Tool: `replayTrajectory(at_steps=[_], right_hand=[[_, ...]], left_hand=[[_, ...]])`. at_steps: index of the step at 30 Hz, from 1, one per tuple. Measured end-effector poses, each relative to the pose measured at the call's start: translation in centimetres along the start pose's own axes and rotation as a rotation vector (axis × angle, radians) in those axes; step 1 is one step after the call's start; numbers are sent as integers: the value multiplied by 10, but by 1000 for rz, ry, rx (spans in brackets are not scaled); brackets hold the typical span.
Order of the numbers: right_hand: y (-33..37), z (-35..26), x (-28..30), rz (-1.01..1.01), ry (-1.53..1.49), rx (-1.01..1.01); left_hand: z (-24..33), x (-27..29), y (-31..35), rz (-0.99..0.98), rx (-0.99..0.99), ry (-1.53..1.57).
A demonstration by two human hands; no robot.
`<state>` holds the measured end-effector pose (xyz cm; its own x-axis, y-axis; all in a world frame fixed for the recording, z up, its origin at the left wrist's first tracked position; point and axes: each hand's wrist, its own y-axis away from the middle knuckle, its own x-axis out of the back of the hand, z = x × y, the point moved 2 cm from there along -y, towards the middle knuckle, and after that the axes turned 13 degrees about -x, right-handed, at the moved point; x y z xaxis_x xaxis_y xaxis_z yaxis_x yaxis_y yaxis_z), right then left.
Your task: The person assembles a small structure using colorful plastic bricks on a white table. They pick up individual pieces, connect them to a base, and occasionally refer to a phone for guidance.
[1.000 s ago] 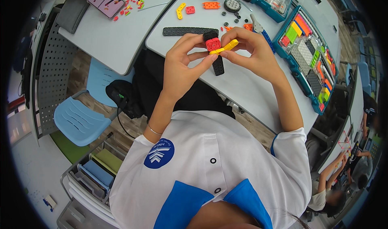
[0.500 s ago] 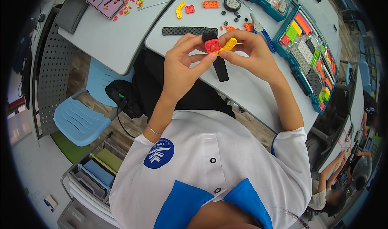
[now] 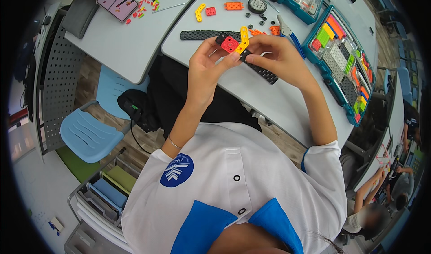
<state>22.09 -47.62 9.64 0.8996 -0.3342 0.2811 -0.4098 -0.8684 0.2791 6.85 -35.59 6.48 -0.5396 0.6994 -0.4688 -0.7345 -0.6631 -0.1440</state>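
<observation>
Both hands are up over the near edge of the table, on a small assembly of plastic construction pieces. My left hand [image 3: 204,70] is closed around its red square block [image 3: 229,44] and the black piece next to it. A yellow angled beam [image 3: 244,39] stands up beside the red block. My right hand [image 3: 283,61] pinches the black perforated beam [image 3: 262,72], which slants down to the right from under the yellow beam. Fingers cover the joints between the pieces. Behind my left hand a long black perforated strip [image 3: 193,35] lies on the table.
Loose on the table are a yellow angled beam [image 3: 200,12], a red square piece [image 3: 210,11], an orange plate [image 3: 233,6], a wheel [image 3: 257,5] and a blue-handled tool [image 3: 296,45]. A teal parts case [image 3: 330,74] stands right. A phone [image 3: 117,2] lies far left.
The assembly has turned in my hands: the black beam swung from pointing down to slanting right, and the yellow beam now points up. My right fingers shifted from the yellow beam to the black one.
</observation>
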Motion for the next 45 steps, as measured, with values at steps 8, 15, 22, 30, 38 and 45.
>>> replayTrajectory(at_steps=[8,15,22,30,38,45], right_hand=[[6,-10,10,53,328,41],[1,-2,1,4,348,48],[-5,16,-2,31,544,123],[-4,21,3,85,610,70],[-6,15,5,118,672,36],[-6,23,7,167,691,122]], left_hand=[[2,14,-7,-231,120,-299],[-10,21,-2,-231,171,-429],[-12,20,0,-182,88,-661],[5,50,-10,-274,93,-764],[4,53,-4,-115,145,-676],[14,61,-11,-68,-18,-796]])
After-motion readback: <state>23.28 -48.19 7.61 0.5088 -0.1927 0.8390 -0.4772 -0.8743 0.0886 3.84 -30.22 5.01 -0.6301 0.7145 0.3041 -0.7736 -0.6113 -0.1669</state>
